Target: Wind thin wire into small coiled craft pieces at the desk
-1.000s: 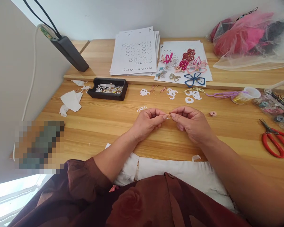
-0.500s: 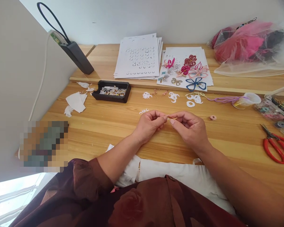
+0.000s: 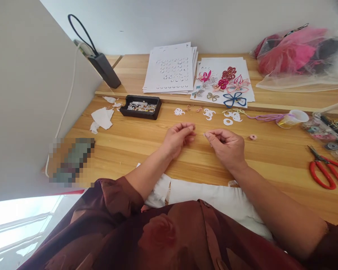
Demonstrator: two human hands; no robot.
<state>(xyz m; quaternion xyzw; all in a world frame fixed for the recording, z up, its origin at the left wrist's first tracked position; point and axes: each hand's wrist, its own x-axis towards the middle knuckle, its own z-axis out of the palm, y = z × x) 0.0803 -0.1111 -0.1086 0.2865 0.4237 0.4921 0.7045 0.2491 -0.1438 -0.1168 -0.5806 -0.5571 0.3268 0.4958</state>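
Wire piece (image 3: pixel 204 134), very fine, logged at the fingertips of the right hand (image 3: pixel 227 145); it showed only as a pale sliver, so identification was tentative

Head view:
- the right hand rested on the wooden table (image 3: pixel 270 161), thumb and forefinger pinched on the sliver, other fingers curled under
- the left hand (image 3: pixel 179 135) lay just beside it, fingers curled, thumb pressed to forefinger; whether anything was gripped there could not be told
- fingertips of the two hands were near but apart
- white paper cut-outs (image 3: pixel 208 113) lay scattered beyond the hands, a small pink spool (image 3: pixel 252 137) to the right of the right hand
- black tray (image 3: pixel 154 112) with beads sat to the far left, torn paper scraps (image 3: pixel 102 117) beside it
- stack of punched sheets (image 3: pixel 170 69) and a sheet of coloured wire flowers (image 3: pixel 228 84) sat on the raised shelf (image 3: pixel 129 75) at the back
- red-handled scissors (image 3: pixel 325 172) lay at the right edge, well apart from both hands
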